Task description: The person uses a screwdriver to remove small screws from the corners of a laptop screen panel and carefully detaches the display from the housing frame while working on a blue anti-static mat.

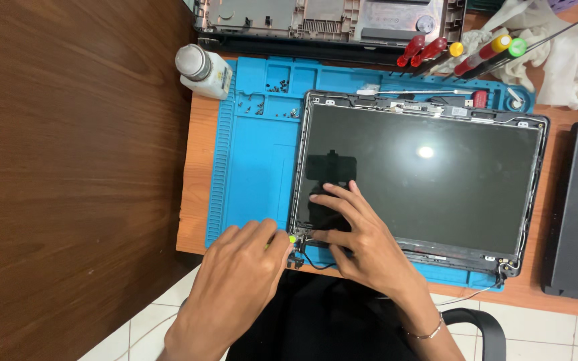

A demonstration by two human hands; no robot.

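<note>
The left hand (239, 271) grips a green-tipped screwdriver (292, 238) pointing toward 3 o'clock at the screen panel's (423, 180) near-left hinge corner (300, 237), where the nearer right hand (359, 237) presses flat, fingers spread.

Wooden desk (199, 167), dark panel (68, 167), white-tiled floor (563, 334).

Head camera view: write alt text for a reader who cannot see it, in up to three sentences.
Seen from above, a person's left hand holds a green-tipped tool at the near left corner of a bare laptop screen panel, while the right hand presses on the glass. The panel lies on a blue work mat, with screwdrivers and a small white bottle beyond.
</note>
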